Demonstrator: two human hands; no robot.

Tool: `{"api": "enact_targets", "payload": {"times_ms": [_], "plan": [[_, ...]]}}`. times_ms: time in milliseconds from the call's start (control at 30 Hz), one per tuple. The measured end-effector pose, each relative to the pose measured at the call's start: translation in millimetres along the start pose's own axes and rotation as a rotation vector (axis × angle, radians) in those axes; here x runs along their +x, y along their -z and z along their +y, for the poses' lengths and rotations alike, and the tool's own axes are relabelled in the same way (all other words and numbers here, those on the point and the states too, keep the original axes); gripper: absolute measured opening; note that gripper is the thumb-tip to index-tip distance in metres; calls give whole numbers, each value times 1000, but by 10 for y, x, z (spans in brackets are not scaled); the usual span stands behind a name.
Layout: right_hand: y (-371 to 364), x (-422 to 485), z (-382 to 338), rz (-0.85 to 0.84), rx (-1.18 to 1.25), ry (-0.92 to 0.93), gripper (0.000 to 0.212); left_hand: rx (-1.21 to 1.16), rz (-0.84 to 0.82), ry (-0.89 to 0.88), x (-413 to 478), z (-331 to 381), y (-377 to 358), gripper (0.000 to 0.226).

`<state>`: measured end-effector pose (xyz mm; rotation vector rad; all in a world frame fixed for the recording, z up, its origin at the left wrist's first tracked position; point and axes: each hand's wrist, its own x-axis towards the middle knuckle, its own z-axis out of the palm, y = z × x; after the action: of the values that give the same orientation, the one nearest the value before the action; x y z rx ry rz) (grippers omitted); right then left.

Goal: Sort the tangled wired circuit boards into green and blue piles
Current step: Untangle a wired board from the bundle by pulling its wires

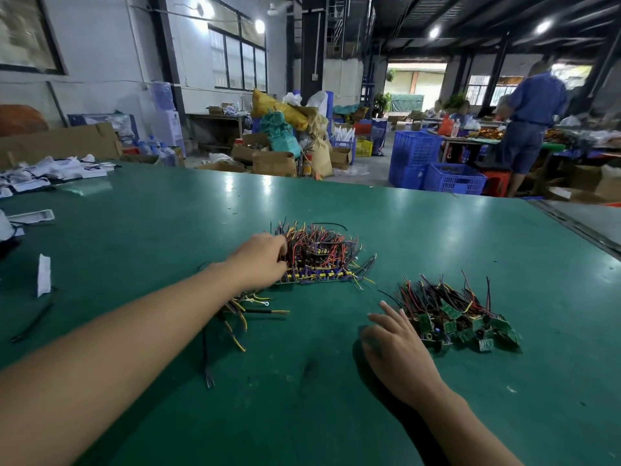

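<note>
Head view: mid-bench, a tangled heap of blue wired boards (316, 260) and, toward the right edge, a pile of green wired boards (460, 317). Left hand (262, 260) pinches into the heap; right hand (396, 344) lies flat, fingers spread, beside the green pile on the green bench (134, 230).

the flat tabletop (437, 237) is dark teal green with pale glare patches. the tangled heap of boards at 12 o'clock (319, 257) shows red, yellow, black and orange wires over blue-purple edges. the smaller heap at 4 o'clock (460, 317) has green boards under red and black wires. stacked plastic crates (437, 173) are bright blue.
</note>
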<state>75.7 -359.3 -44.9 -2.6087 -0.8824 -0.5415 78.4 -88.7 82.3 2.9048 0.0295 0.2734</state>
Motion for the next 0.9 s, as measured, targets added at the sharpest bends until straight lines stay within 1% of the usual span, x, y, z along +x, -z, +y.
{"api": "enact_targets", "payload": {"times_ms": [100,167,267,400,500,567,667,733,800,900], "plan": [[-32,-3,38,-30,13,16,24,311,-123,12,110,-146,-145,40],[-43,-3,52,-42,19,18,25,433,-156,-14,205,-176,-286,55],[-58,1,76,-51,11,22,25,464,-147,-40,353,-158,-432,72],[-71,14,91,-58,31,22,25,493,-235,-18,460,-174,-560,80],[-79,29,89,-61,37,29,26,496,-292,15,478,-175,-655,79],[-89,34,99,-64,44,29,27,517,-279,19,479,-148,-720,77],[-95,36,107,-62,51,35,27,553,-213,-3,487,-105,-782,73],[-98,38,107,-48,65,35,26,522,-169,-44,497,-88,-802,68],[-103,37,109,-32,70,38,25,461,-118,-72,509,-95,-808,63],[-119,39,115,-19,64,47,24,300,21,-81,540,-120,-752,46]]}}
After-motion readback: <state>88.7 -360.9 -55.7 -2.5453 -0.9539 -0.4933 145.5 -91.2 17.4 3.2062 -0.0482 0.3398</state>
